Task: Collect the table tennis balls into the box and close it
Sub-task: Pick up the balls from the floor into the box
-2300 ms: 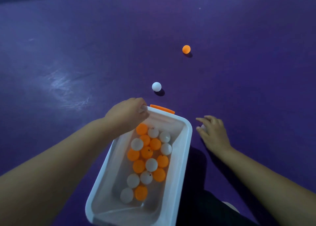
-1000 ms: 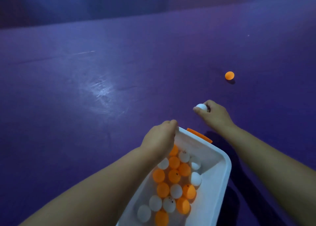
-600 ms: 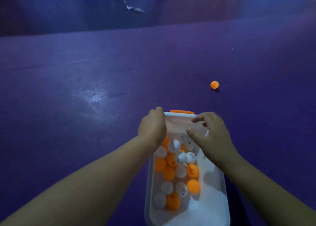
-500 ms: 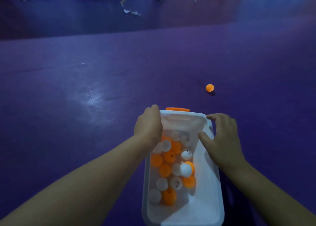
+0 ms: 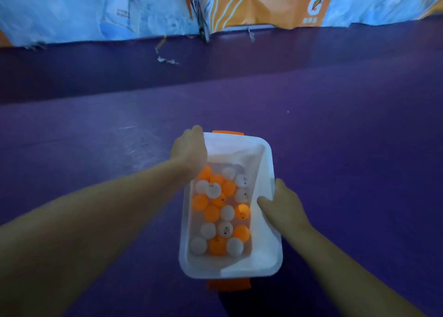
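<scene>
- Flooring (image 5: 347, 149): purple matting fills most of the view, and printed blue and orange banners (image 5: 263, 5) now stand along its far edge. We see more of the far edge than we did half a second ago, so we judge that the head has tipped up or the body has moved forward.
- Box (image 5: 269, 163): the white container sits upright between our forearms, long axis pointing away from us, with no lid in view. An orange latch (image 5: 227, 132) shows at the far end and a second orange latch (image 5: 229, 284) at the near end; only the far one showed earlier.
- Left hand (image 5: 190, 149): we keep it curled over the far left corner of the rim, as in the earlier frames. The fingers are closed on the rim and hold nothing else.
- Right hand (image 5: 282, 205): it now rests on the right rim about midway along, thumb on the inner wall, fingers outside. It has slid nearer to us than half a second ago. It grips the box only; the white ball it carried a second ago is no longer in it.
- Table tennis balls (image 5: 220, 208): orange and white balls lie in one loose layer on the box floor.
- Loose orange ball: it lay on the floor to the right half a second ago; it is no longer in view. We judge that collection is unfinished: that ball must be found and dropped in, then the lid located and latched.
</scene>
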Demonstrator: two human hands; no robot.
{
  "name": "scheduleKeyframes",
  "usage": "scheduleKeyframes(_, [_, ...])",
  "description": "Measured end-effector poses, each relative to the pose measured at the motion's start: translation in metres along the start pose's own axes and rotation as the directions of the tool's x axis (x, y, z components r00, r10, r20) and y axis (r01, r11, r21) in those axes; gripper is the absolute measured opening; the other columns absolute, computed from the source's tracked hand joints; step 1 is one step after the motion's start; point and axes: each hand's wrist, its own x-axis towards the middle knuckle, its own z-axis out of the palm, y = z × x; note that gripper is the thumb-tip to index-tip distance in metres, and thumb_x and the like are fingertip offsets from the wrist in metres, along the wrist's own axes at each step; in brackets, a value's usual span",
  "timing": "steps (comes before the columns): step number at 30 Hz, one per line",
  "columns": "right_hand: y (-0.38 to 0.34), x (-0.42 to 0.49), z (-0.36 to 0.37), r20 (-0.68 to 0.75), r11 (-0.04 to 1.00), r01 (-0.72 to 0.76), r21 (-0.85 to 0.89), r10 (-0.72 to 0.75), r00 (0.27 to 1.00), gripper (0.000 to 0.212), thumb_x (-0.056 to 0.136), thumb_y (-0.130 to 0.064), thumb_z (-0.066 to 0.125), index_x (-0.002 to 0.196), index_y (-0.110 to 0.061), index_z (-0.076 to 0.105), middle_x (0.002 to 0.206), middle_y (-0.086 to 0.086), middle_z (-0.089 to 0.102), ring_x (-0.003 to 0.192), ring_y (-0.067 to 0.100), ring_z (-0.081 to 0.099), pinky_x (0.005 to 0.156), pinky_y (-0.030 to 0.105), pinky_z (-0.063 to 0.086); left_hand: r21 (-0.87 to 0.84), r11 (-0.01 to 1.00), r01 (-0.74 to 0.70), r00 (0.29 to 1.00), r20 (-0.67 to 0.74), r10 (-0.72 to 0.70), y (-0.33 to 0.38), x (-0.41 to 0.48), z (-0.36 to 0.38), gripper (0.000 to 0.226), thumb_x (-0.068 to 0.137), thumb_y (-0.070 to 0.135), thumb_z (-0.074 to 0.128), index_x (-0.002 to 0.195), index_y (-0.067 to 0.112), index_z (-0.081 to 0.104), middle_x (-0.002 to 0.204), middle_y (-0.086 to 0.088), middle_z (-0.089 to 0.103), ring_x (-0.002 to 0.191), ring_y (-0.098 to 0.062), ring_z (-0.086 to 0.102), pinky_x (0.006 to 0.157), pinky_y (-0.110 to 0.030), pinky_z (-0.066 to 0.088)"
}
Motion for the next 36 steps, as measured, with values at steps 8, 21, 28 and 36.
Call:
scheduleKeyframes(8, [-0.001, 0.025, -0.08, -0.141, 0.99, -0.033, 0.136, 0.052, 0.989, 0.009, 0.084, -0.021, 0.051, 0.093, -0.023, 0.052, 0.086, -0.002, 0.063, 0.076, 0.015, 0.063, 0.066, 0.038, 0.057, -0.145, 0.96, -0.238, 0.971, -0.019, 0.237, 0.086, 0.058, -0.045, 0.013, 0.095, 0.011, 0.037, 0.104, 0.002, 0.042, 0.11, -0.022, 0.055, 0.099, -0.041, 0.054, 0.067, -0.039, 0.036])
scheduleKeyframes(21, [0.085, 0.093, -0.073, -0.166, 0.898, -0.384, 0.215, 0.421, 0.892, 0.005, 0.079, -0.017, 0.051, 0.081, -0.015, 0.054, 0.077, 0.005, 0.065, 0.069, 0.022, 0.065, 0.056, 0.033, 0.052, 0.077, 0.925, -0.372, 0.798, 0.535, 0.276, 0.058, 0.158, 0.123, 0.037, 0.094, 0.014, 0.041, 0.131, 0.01, 0.043, 0.126, -0.015, 0.052, 0.11, -0.032, 0.054, 0.087, -0.041, 0.046])
scheduleKeyframes(28, [0.118, 0.123, -0.072, -0.183, 0.839, -0.503, 0.208, 0.538, 0.823, 0.008, 0.08, -0.015, 0.05, 0.072, -0.017, 0.049, 0.07, 0.002, 0.062, 0.063, 0.02, 0.062, 0.052, 0.03, 0.047, 0.06, 0.85, -0.524, 0.661, 0.658, 0.361, 0.086, 0.176, 0.211, 0.057, 0.088, 0.007, 0.049, 0.139, 0.028, 0.034, 0.135, -0.007, 0.033, 0.125, -0.027, 0.036, 0.082, -0.04, 0.045])
scheduleKeyframes(36, [0.12, 0.157, -0.075, -0.2, 0.748, -0.621, 0.235, 0.662, 0.722, 0.005, 0.085, -0.016, 0.047, 0.09, -0.016, 0.05, 0.081, 0.001, 0.06, 0.073, 0.019, 0.059, 0.056, 0.031, 0.045, -0.04, 0.841, -0.54, 0.606, 0.675, 0.421, 0.088, 0.194, 0.251, 0.046, 0.089, 0.005, 0.045, 0.13, 0.026, 0.049, 0.127, -0.003, 0.042, 0.115, -0.026, 0.038, 0.086, -0.036, 0.045])
